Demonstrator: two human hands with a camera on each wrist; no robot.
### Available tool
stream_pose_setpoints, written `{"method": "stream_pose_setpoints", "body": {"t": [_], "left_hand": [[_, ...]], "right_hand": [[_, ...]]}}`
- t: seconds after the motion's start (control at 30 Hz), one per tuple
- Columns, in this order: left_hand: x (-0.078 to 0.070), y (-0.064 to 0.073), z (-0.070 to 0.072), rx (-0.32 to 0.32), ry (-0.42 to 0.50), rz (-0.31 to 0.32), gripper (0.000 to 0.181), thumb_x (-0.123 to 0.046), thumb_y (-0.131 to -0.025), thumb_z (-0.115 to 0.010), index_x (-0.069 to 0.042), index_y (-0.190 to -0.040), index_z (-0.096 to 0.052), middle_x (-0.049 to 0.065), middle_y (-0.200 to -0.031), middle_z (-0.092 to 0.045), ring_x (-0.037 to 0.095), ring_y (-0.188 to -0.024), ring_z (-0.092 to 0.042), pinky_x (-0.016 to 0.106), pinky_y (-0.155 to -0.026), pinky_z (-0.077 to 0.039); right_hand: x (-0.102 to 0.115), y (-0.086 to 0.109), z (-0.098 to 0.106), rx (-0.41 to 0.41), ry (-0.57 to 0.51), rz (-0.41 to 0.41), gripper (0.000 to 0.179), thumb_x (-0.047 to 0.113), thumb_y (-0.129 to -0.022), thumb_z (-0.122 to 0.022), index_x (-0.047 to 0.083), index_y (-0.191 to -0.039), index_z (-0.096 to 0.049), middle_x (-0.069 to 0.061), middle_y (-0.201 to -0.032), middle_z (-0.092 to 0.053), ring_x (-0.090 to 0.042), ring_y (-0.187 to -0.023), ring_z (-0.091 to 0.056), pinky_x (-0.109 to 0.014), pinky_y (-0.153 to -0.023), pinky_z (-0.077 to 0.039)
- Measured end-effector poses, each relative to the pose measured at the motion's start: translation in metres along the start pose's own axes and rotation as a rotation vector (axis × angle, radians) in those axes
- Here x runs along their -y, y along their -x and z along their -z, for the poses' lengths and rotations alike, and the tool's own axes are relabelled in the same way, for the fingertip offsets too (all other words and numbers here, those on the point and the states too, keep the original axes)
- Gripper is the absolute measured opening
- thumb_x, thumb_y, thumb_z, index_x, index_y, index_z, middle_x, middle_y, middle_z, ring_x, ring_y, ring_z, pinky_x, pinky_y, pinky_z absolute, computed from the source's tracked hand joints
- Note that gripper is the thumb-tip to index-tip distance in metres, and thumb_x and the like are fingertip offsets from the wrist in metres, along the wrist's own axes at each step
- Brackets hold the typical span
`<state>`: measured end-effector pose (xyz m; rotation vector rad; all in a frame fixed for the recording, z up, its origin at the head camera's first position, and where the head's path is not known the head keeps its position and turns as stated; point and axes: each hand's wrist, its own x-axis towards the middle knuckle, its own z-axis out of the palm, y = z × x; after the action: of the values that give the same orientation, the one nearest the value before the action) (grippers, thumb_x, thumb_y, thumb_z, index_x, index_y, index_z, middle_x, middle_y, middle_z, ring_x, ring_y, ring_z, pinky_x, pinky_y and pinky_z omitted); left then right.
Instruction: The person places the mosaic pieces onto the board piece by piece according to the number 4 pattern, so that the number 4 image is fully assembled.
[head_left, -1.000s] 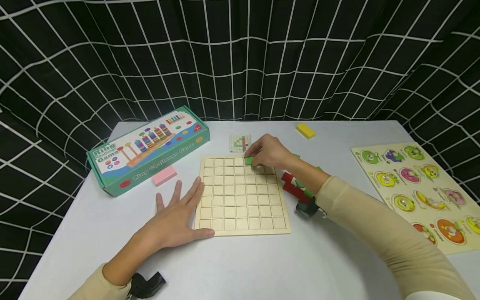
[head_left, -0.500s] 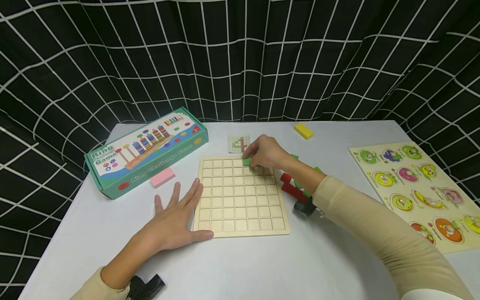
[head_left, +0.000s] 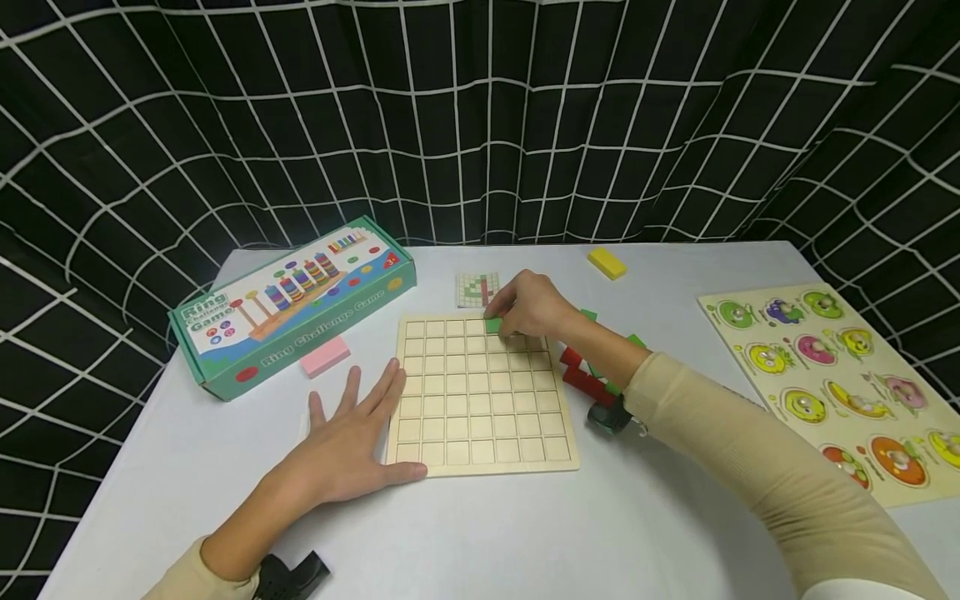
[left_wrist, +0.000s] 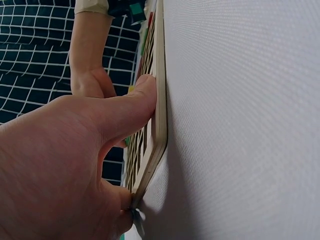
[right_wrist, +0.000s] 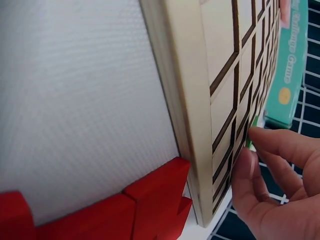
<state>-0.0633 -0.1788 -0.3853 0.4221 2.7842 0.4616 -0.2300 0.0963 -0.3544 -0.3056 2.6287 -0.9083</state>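
Note:
A pale wooden grid board lies flat on the white table. My left hand is spread along its left side, fingers straight; the thumb rests on the front left corner area. At the far edge of the board my right hand pinches a small green tile between thumb and fingers, over a top-row cell. In the right wrist view only a sliver of that tile shows. Whether it sits fully down in the cell cannot be told.
Red blocks and green pieces lie right of the board, partly under the right forearm. Behind it is a small pattern card. Around stand a yellow block, a pink block, a green game box and a fruit picture board.
The head view has shifted slightly. Both hands keep nearly the same places, the right one still pinching the green tile at the board's far edge.

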Motion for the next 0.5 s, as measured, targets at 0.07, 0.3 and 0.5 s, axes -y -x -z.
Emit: {"method": "stream_pose_setpoints", "body": {"t": [0.07, 0.3, 0.5], "left_hand": [[0.000, 0.000, 0.000, 0.001, -0.001, -0.001, 0.123, -0.078, -0.081, -0.069, -0.017, -0.169, -0.010, 0.000, -0.177, -0.003, 0.052, -0.159, 0.001, 0.091, -0.106, 0.001], [-0.001, 0.001, -0.001, 0.005, 0.002, 0.000, 0.123, -0.079, -0.080, -0.069, -0.017, -0.169, -0.011, 0.000, -0.177, -0.003, 0.052, -0.159, 0.001, 0.091, -0.105, 0.002], [-0.001, 0.000, 0.001, 0.010, 0.000, 0.007, 0.122, -0.077, -0.081, -0.070, -0.018, -0.169, -0.010, -0.001, -0.177, -0.002, 0.051, -0.159, 0.002, 0.090, -0.107, 0.002]], "right_hand": [[-0.001, 0.000, 0.000, 0.002, -0.005, -0.002, 0.029, -0.002, -0.077, -0.078, 0.012, -0.101, -0.084, -0.005, -0.096, -0.075, -0.022, -0.096, -0.061, -0.032, -0.079, -0.051], [-0.003, 0.002, 0.004, 0.001, -0.031, 0.003, 0.032, -0.002, -0.077, -0.078, 0.014, -0.104, -0.084, -0.006, -0.101, -0.077, -0.022, -0.099, -0.062, -0.031, -0.079, -0.052], [-0.005, 0.006, 0.016, -0.006, -0.052, 0.008, 0.031, 0.004, -0.084, -0.075, 0.012, -0.113, -0.082, -0.009, -0.110, -0.077, -0.024, -0.105, -0.064, -0.034, -0.081, -0.054]]}}
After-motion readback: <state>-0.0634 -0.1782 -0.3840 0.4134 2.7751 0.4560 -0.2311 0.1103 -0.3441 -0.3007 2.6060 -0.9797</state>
